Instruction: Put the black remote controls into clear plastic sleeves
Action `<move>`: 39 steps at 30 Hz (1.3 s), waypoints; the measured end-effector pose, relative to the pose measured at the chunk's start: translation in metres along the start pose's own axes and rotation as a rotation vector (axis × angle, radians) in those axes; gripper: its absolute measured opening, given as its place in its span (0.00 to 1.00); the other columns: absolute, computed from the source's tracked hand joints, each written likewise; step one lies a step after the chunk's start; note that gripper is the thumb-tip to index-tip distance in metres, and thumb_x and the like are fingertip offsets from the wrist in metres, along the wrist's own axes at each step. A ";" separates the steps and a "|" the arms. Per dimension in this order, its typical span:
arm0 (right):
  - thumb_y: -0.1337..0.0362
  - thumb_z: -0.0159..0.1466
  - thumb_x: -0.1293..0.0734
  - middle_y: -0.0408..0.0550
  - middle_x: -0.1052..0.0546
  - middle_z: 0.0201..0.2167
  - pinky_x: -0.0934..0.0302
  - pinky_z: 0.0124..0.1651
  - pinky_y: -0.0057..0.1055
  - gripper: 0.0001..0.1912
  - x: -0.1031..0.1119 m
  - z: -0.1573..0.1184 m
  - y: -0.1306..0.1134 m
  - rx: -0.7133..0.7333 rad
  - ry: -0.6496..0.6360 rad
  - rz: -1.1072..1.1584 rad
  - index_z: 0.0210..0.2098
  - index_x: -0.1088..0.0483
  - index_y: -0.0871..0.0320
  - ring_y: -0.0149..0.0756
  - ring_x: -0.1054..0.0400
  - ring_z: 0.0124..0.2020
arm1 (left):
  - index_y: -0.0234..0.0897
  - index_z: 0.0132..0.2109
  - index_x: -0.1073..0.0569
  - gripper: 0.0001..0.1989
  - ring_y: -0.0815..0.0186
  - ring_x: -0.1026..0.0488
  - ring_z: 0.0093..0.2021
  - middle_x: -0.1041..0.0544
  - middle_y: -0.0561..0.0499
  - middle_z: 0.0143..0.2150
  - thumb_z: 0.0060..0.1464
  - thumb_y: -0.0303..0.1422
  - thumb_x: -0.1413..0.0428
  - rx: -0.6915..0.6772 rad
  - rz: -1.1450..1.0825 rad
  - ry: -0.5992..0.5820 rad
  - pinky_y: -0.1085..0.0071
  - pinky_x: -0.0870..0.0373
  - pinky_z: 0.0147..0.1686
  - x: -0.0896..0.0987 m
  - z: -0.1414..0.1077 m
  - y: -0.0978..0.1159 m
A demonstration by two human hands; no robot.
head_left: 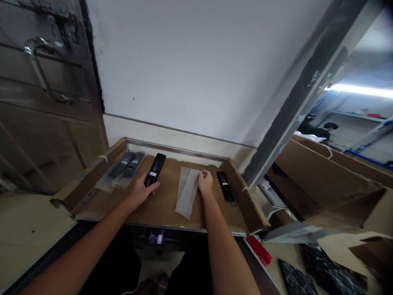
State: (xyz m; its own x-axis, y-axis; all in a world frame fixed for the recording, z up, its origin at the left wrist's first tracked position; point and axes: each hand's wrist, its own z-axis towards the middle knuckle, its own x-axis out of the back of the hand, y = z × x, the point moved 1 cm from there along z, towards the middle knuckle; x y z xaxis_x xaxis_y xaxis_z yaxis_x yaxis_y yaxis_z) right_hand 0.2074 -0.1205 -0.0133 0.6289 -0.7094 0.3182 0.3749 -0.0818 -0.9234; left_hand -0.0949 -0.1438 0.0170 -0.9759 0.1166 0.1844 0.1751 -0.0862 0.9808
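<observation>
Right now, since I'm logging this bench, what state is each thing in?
Held remote: unbagged, label showing
Left hand: closed round its lower end
Bag: flat, seemingly empty
Right hand: pinching its upper right edge
Remote at right: unbagged, lying down
Remotes at left: bagged, lying down
Carton: open-topped
Light: lit
Door: seems shut

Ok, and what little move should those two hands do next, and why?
Perhaps bring the long black device with a white label toward the flat frosted plastic sleeve: the left hand holds the device, the right hand seems to pinch the sleeve's edge, and dark items lie in translucent plastic bags.
</observation>
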 end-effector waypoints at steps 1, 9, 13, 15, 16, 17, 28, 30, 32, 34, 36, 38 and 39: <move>0.57 0.56 0.36 0.50 0.22 0.29 0.35 0.36 0.32 0.17 -0.002 0.000 0.002 -0.002 -0.022 0.009 0.41 0.29 0.62 0.40 0.28 0.31 | 0.38 0.36 0.32 0.20 0.68 0.32 0.21 0.31 0.59 0.20 0.44 0.47 0.37 -0.001 0.001 0.000 0.73 0.39 0.23 0.000 0.000 0.000; 0.56 0.60 0.38 0.55 0.20 0.39 0.32 0.39 0.32 0.30 -0.019 0.011 -0.001 -0.008 -0.157 0.051 0.57 0.36 0.68 0.40 0.25 0.37 | 0.38 0.38 0.32 0.20 0.69 0.33 0.22 0.31 0.59 0.21 0.46 0.46 0.37 -0.003 0.000 -0.022 0.74 0.39 0.23 0.000 0.003 -0.005; 0.55 0.63 0.39 0.64 0.26 0.54 0.36 0.55 0.39 0.34 -0.019 0.008 -0.015 0.031 -0.142 0.007 0.64 0.43 0.70 0.44 0.29 0.53 | 0.38 0.40 0.32 0.21 0.69 0.32 0.22 0.31 0.59 0.22 0.46 0.46 0.36 0.002 -0.027 -0.022 0.74 0.39 0.23 0.000 0.003 -0.006; 0.55 0.66 0.41 0.66 0.34 0.63 0.47 0.65 0.43 0.34 -0.018 -0.003 -0.028 0.177 -0.169 -0.154 0.65 0.43 0.70 0.47 0.40 0.64 | 0.38 0.40 0.32 0.21 0.69 0.32 0.22 0.31 0.59 0.23 0.46 0.46 0.36 0.004 -0.036 -0.025 0.74 0.39 0.23 0.000 0.003 -0.007; 0.55 0.67 0.42 0.65 0.39 0.66 0.54 0.68 0.44 0.34 -0.018 -0.011 -0.034 0.264 -0.210 -0.281 0.66 0.44 0.70 0.48 0.48 0.69 | 0.38 0.39 0.32 0.20 0.69 0.32 0.22 0.31 0.59 0.23 0.46 0.45 0.36 0.004 -0.033 -0.026 0.74 0.39 0.23 0.000 0.004 -0.008; 0.53 0.69 0.44 0.64 0.45 0.69 0.60 0.70 0.46 0.35 -0.019 -0.021 -0.039 0.334 -0.272 -0.424 0.67 0.45 0.71 0.49 0.56 0.71 | 0.38 0.38 0.32 0.20 0.69 0.32 0.22 0.31 0.59 0.23 0.45 0.45 0.36 0.003 -0.026 -0.027 0.74 0.39 0.23 0.000 0.004 -0.009; 0.39 0.69 0.51 0.58 0.61 0.74 0.77 0.70 0.57 0.44 -0.028 -0.058 -0.047 0.295 -0.570 -0.849 0.72 0.54 0.65 0.51 0.73 0.74 | 0.38 0.36 0.32 0.20 0.68 0.32 0.21 0.31 0.59 0.23 0.43 0.46 0.36 -0.021 0.003 -0.016 0.73 0.39 0.22 -0.002 0.003 -0.008; 0.39 0.69 0.52 0.58 0.61 0.74 0.76 0.70 0.57 0.44 -0.029 -0.055 -0.050 0.288 -0.556 -0.837 0.72 0.56 0.65 0.49 0.73 0.74 | 0.38 0.37 0.32 0.20 0.68 0.32 0.21 0.31 0.59 0.23 0.44 0.46 0.36 -0.027 0.009 -0.021 0.73 0.38 0.23 -0.002 0.004 -0.010; 0.39 0.69 0.52 0.58 0.61 0.74 0.78 0.70 0.56 0.45 -0.033 -0.054 -0.050 0.290 -0.566 -0.858 0.73 0.57 0.66 0.48 0.73 0.74 | 0.38 0.37 0.32 0.20 0.68 0.31 0.21 0.31 0.59 0.23 0.45 0.46 0.36 -0.033 0.020 -0.023 0.73 0.38 0.23 -0.001 0.004 -0.013; 0.37 0.68 0.51 0.58 0.61 0.74 0.80 0.70 0.57 0.46 -0.038 -0.054 -0.048 0.292 -0.585 -0.891 0.73 0.57 0.66 0.49 0.71 0.74 | 0.38 0.37 0.32 0.19 0.68 0.31 0.22 0.31 0.58 0.22 0.46 0.45 0.37 -0.040 0.039 -0.020 0.74 0.39 0.23 -0.001 0.005 -0.014; 0.36 0.67 0.50 0.56 0.61 0.74 0.81 0.69 0.58 0.46 -0.041 -0.054 -0.047 0.295 -0.591 -0.899 0.73 0.57 0.63 0.51 0.71 0.74 | 0.38 0.37 0.32 0.19 0.68 0.31 0.22 0.30 0.58 0.22 0.47 0.46 0.37 -0.040 0.048 -0.015 0.74 0.39 0.23 0.000 0.006 -0.015; 0.36 0.67 0.49 0.53 0.60 0.74 0.81 0.69 0.60 0.46 -0.042 -0.052 -0.049 0.296 -0.596 -0.867 0.73 0.55 0.61 0.53 0.72 0.74 | 0.38 0.37 0.32 0.19 0.67 0.31 0.22 0.30 0.58 0.21 0.47 0.46 0.37 -0.036 0.048 -0.021 0.74 0.39 0.23 0.000 0.006 -0.015; 0.36 0.67 0.49 0.52 0.59 0.74 0.80 0.69 0.61 0.46 -0.041 -0.051 -0.050 0.293 -0.589 -0.829 0.73 0.54 0.60 0.54 0.72 0.74 | 0.38 0.37 0.32 0.19 0.67 0.32 0.22 0.30 0.58 0.21 0.47 0.46 0.37 -0.034 0.046 -0.020 0.74 0.39 0.23 0.001 0.005 -0.014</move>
State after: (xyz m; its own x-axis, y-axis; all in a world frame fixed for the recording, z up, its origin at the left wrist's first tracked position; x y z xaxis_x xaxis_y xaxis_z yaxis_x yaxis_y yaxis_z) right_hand 0.1282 -0.1234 0.0093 0.3032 -0.0509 0.9516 0.9385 -0.1571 -0.3074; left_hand -0.0973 -0.1371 0.0034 -0.9640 0.1316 0.2312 0.2153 -0.1250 0.9685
